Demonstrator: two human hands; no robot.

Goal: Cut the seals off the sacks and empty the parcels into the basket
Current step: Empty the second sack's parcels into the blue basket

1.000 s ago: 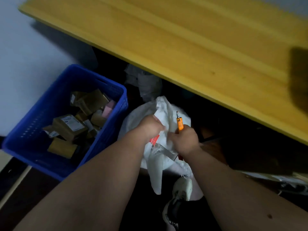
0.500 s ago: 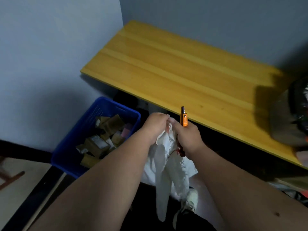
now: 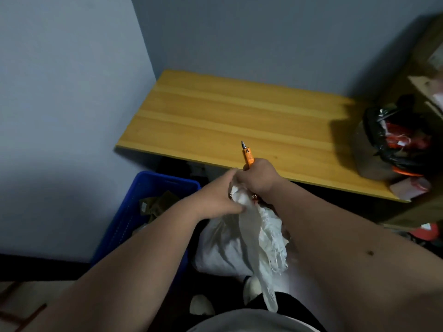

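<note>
A white woven sack (image 3: 239,238) hangs crumpled between my arms, its top bunched up. My left hand (image 3: 219,200) grips the sack's gathered top. My right hand (image 3: 257,178) holds an orange cutter (image 3: 248,156), blade end pointing up, and also clutches the sack's top. A bit of red seal (image 3: 254,199) shows under my right hand. The blue basket (image 3: 143,200) stands on the floor to the left, with brown parcels (image 3: 157,204) inside, partly hidden by my left forearm.
A yellow wooden table (image 3: 239,121) runs along the grey wall ahead. At its right end sits a bin lined with a black bag (image 3: 393,142) holding red and white scraps. Shelving (image 3: 429,68) stands at far right. My shoes (image 3: 249,287) are below the sack.
The sack has been lifted higher and both hands have risen with it. My view has tilted up, so more wall and the table's right end now show.
</note>
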